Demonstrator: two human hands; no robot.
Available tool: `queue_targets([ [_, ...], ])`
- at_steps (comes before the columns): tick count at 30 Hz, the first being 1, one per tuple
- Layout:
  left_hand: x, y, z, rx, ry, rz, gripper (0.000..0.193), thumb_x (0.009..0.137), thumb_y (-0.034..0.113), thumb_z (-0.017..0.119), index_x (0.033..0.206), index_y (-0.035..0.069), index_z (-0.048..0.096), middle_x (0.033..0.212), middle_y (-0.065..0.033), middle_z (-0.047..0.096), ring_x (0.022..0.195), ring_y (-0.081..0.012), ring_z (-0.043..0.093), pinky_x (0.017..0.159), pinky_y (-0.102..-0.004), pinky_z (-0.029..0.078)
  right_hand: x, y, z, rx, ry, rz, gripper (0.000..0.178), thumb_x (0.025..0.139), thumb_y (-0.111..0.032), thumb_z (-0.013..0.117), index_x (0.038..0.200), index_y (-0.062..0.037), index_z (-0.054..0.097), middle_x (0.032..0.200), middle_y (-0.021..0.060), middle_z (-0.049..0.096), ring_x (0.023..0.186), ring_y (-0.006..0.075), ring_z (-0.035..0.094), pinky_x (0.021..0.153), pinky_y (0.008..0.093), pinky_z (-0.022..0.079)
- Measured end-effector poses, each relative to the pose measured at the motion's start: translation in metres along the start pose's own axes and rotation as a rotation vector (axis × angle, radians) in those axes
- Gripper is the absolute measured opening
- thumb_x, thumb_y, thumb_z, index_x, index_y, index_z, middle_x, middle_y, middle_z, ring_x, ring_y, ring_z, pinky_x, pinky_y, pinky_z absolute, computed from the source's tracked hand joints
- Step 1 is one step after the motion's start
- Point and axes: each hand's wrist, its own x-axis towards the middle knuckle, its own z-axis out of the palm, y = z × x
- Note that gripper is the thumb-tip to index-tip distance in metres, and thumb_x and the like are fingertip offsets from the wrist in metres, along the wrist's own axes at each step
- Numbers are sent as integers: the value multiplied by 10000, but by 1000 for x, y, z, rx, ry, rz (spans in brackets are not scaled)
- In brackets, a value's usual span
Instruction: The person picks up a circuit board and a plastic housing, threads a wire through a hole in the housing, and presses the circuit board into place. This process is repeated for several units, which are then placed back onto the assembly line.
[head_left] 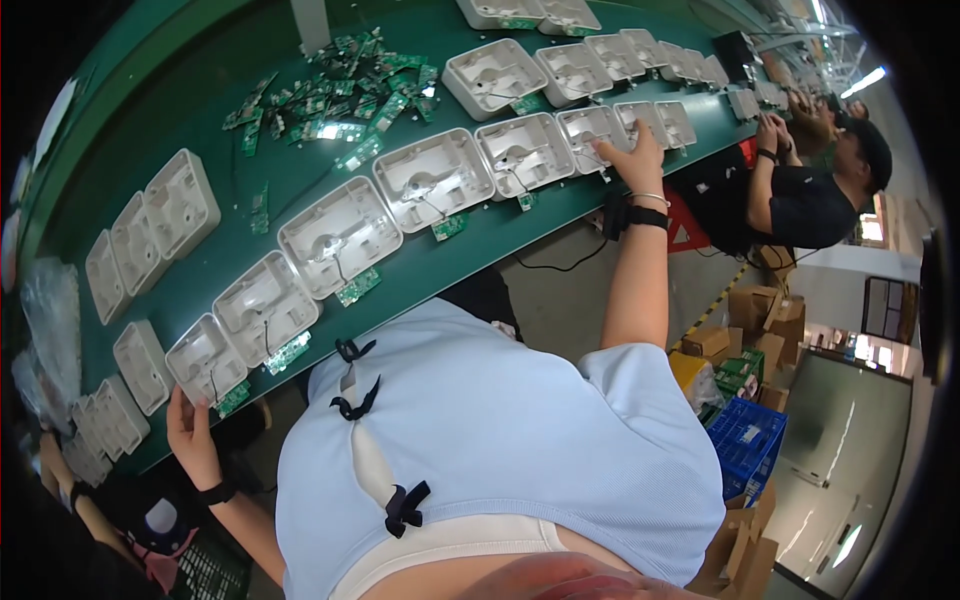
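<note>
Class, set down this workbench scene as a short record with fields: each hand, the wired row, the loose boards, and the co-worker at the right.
Left hand: fingers at the near edge of the leftmost wired white casing
Right hand: thumb and fingers spread over casings farther right
Wired row: green circuit boards beside casings, on the near side
Loose boards: heaped on the green bench
Co-worker: black cap, black top
</note>
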Motion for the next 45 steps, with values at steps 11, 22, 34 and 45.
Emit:
queue_targets([
  [11, 4, 55, 55, -15, -147, 9, 494, 994, 20, 674, 1469, -35, 551, 1284, -100, 679, 1101, -146, 650, 981, -282, 505, 67, 79, 9, 84, -84, 9, 986, 674, -477, 919, 1421, 66, 573, 1338, 259, 671, 1239, 365, 659, 1047, 413, 508],
  [22, -6, 139, 141, -55, -394, 20, 518, 940, -68, 663, 1447, -49, 558, 1225, -78, 632, 1014, -124, 632, 926, -273, 527, 159, 183, 9, -29, -220, 137, 921, 651, -514, 928, 1427, -116, 631, 1373, 196, 669, 1304, 367, 618, 1107, 452, 478],
  [34, -5, 187, 192, -191, -626, -120, 594, 931, -67, 659, 1502, -42, 496, 1290, -94, 604, 1081, -149, 650, 969, -280, 533, 100, 99, -14, 202, 103, -237, 576, 833, -367, 859, 1260, -14, 704, 1207, 228, 707, 1177, 381, 648, 1033, 447, 498],
  [45, 13, 189, 198, -302, -816, -125, 618, 934, -43, 676, 1520, -29, 478, 1322, -99, 607, 1164, -174, 640, 1018, -302, 518, 23, 62, -10, 164, -156, -134, 700, 748, -400, 900, 1278, 9, 693, 1425, 295, 566, 1290, 476, 572, 1076, 476, 488],
])
